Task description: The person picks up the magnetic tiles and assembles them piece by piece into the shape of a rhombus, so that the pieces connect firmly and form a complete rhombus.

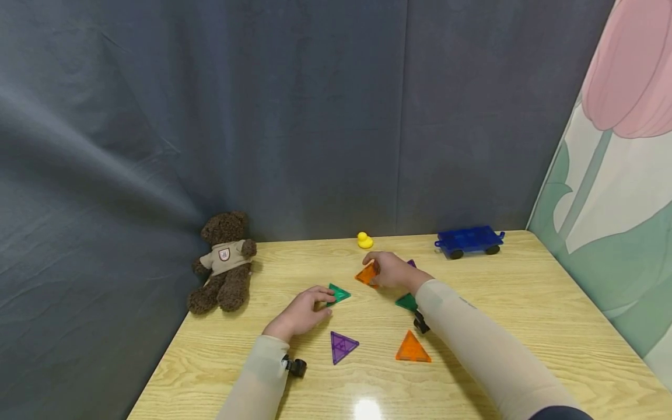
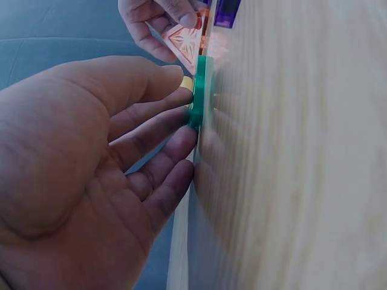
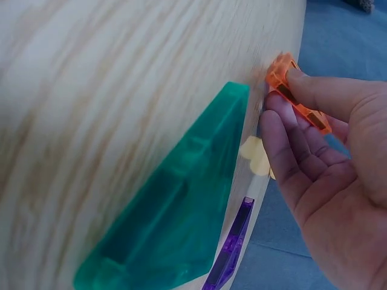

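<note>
My right hand (image 1: 391, 270) pinches an orange triangular tile (image 1: 366, 274) between thumb and fingers. In the right wrist view that orange tile (image 3: 302, 96) tilts, with the thumb on one face. My left hand (image 1: 304, 312) reaches over the table, its loosely bent fingertips touching a green triangular tile (image 1: 340, 293) that lies flat. The left wrist view has the green tile (image 2: 198, 96) edge-on at the fingertips. Nearer me lie a purple triangular tile (image 1: 343, 346) and another orange triangular tile (image 1: 412, 348). A second green tile (image 1: 406, 302) is partly hidden beneath the right forearm.
Behind the right hand, another purple tile (image 1: 412, 263) peeks out. A yellow rubber duck (image 1: 364, 240) stands at the table's far edge, with a blue wheeled toy base (image 1: 469, 241) to its right. A brown teddy bear (image 1: 224, 265) sits at the left edge.
</note>
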`<move>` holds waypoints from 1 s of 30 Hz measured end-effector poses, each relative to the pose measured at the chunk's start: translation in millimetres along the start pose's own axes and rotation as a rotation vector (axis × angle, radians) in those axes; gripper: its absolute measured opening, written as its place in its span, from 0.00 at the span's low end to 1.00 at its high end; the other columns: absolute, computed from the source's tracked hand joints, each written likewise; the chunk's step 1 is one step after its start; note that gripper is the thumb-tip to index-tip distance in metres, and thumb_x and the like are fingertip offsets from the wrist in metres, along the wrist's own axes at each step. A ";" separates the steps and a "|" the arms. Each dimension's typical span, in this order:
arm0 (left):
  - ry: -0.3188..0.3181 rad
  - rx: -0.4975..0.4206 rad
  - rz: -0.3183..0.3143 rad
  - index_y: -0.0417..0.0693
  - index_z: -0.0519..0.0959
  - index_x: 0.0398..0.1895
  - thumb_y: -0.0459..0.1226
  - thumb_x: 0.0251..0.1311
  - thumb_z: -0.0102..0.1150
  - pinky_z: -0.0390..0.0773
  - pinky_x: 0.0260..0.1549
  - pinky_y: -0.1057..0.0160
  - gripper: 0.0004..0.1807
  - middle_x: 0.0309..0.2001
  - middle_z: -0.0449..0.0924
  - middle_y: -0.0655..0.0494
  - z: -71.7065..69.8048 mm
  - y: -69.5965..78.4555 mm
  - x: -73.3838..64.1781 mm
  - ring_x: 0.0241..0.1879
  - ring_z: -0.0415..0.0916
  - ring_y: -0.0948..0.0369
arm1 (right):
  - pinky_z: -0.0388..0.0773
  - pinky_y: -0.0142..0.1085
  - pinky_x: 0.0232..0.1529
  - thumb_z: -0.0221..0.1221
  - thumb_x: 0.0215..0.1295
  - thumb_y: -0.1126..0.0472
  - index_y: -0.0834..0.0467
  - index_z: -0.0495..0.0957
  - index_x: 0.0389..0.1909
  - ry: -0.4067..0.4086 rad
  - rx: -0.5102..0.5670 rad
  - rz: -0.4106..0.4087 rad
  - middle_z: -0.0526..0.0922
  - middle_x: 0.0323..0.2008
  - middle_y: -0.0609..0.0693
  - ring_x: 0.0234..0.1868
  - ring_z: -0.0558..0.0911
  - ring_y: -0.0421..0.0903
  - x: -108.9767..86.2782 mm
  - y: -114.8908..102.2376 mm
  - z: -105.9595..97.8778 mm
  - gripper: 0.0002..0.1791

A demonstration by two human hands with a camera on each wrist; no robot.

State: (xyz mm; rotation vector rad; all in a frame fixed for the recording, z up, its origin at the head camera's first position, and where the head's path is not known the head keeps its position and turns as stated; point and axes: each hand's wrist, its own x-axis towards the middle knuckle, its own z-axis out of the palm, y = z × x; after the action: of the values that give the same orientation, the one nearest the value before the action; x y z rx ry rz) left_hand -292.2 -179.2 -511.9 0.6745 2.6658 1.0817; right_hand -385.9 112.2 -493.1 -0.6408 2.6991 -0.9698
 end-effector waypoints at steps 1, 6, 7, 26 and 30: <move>-0.002 -0.001 -0.005 0.45 0.80 0.67 0.36 0.76 0.61 0.69 0.70 0.47 0.19 0.72 0.71 0.57 0.4 0.9 0.2 0.75 0.64 0.51 | 0.81 0.40 0.48 0.74 0.61 0.69 0.60 0.79 0.63 0.006 0.003 0.004 0.79 0.40 0.52 0.40 0.77 0.49 0.0 -0.4 -0.2 0.29; -0.008 -0.003 -0.003 0.45 0.80 0.67 0.35 0.76 0.60 0.67 0.71 0.46 0.19 0.72 0.70 0.57 1.4 4.6 0.8 0.76 0.62 0.50 | 0.76 0.37 0.38 0.76 0.59 0.66 0.61 0.82 0.47 0.055 0.014 0.033 0.77 0.32 0.51 0.35 0.76 0.47 1.1 1.1 0.7 0.17; -0.009 -0.003 0.002 0.45 0.80 0.67 0.35 0.76 0.59 0.67 0.71 0.46 0.19 0.72 0.70 0.56 1.6 4.6 1.0 0.76 0.62 0.50 | 0.76 0.36 0.37 0.76 0.60 0.66 0.61 0.82 0.43 0.064 0.020 0.035 0.77 0.31 0.50 0.35 0.76 0.47 1.1 1.4 0.9 0.14; -0.008 0.013 0.038 0.44 0.80 0.67 0.32 0.77 0.57 0.68 0.71 0.47 0.19 0.72 0.71 0.54 7.8 6.8 9.7 0.75 0.63 0.50 | 0.75 0.35 0.34 0.73 0.64 0.65 0.58 0.80 0.37 0.069 0.076 0.003 0.78 0.30 0.50 0.32 0.75 0.46 0.6 -6.1 4.9 0.09; -0.007 0.016 0.050 0.43 0.80 0.67 0.32 0.77 0.56 0.68 0.70 0.48 0.19 0.71 0.71 0.54 8.9 6.5 11.5 0.75 0.64 0.51 | 0.75 0.36 0.33 0.73 0.65 0.65 0.58 0.80 0.37 0.069 0.075 -0.028 0.78 0.29 0.49 0.30 0.75 0.45 1.0 -8.8 6.7 0.09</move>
State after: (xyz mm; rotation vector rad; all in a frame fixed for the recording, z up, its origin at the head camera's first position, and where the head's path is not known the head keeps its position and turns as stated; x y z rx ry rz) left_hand -297.1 -164.2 -513.8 0.7510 2.6680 1.0695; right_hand -381.7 101.9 -492.7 -0.6432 2.7044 -1.1143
